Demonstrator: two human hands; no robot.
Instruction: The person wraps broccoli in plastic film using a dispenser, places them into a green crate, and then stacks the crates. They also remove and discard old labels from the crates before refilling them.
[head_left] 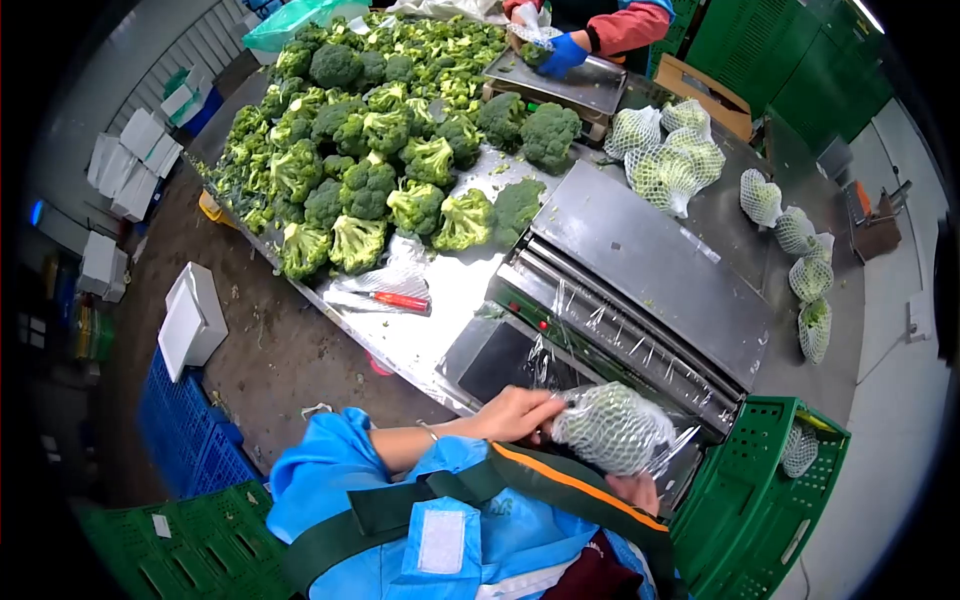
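Note:
A broccoli head in white foam netting (615, 428) lies at the front edge of the wrapping machine (640, 270), with clear film around it. My left hand (515, 413) closes its fingers at the left side of this netted head. At the head's lower right is my right hand (636, 492), partly hidden by the film and my apron; its grip is not clear. Black plate (495, 360) lies left of the machine's rollers. A red-handled knife (400, 301) rests on white netting beside the loose broccoli (370, 185).
Netted broccoli heads (675, 160) lie beyond the machine, others along the right side. A co-worker's blue-gloved hand (563, 55) holds broccoli over a scale (600, 85). Green crate (765, 500) stands at the lower right, blue crate (190, 430) at the left.

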